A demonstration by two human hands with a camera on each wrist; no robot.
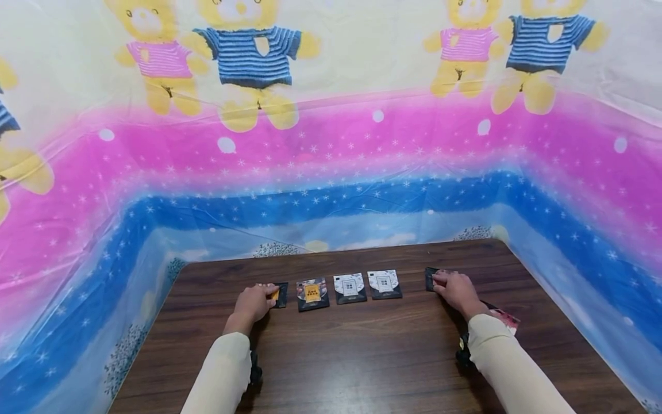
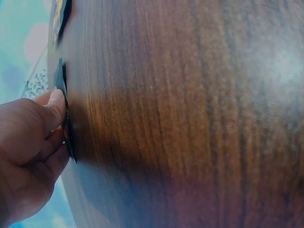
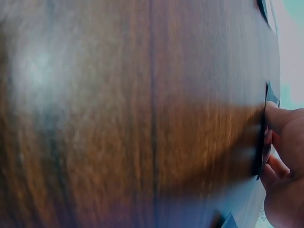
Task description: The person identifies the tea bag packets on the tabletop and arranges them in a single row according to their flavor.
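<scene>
My left hand (image 1: pixel 253 303) pinches a flat black-and-orange packet (image 1: pixel 282 294) at the left end of a row on the table. In the left wrist view, thumb and fingers sit on the edge of this dark packet (image 2: pixel 60 75), which stands close over the wood. At the right of the row my right hand (image 1: pixel 457 290) pinches another flat dark packet (image 1: pixel 430 279), mostly hidden by the fingers. The right wrist view shows that packet (image 3: pixel 261 154) edge-on, thumb at its near side. Between the hands lie an orange-labelled packet (image 1: pixel 312 294) and two white-and-black packets (image 1: pixel 350 288) (image 1: pixel 385 284).
A red-and-dark packet (image 1: pixel 505 319) lies partly hidden under the right forearm. The brown wooden table (image 1: pixel 341 356) ends at a far edge beyond the row. A printed cloth (image 1: pixel 331 155) with bears and snowflakes hangs round its back and sides.
</scene>
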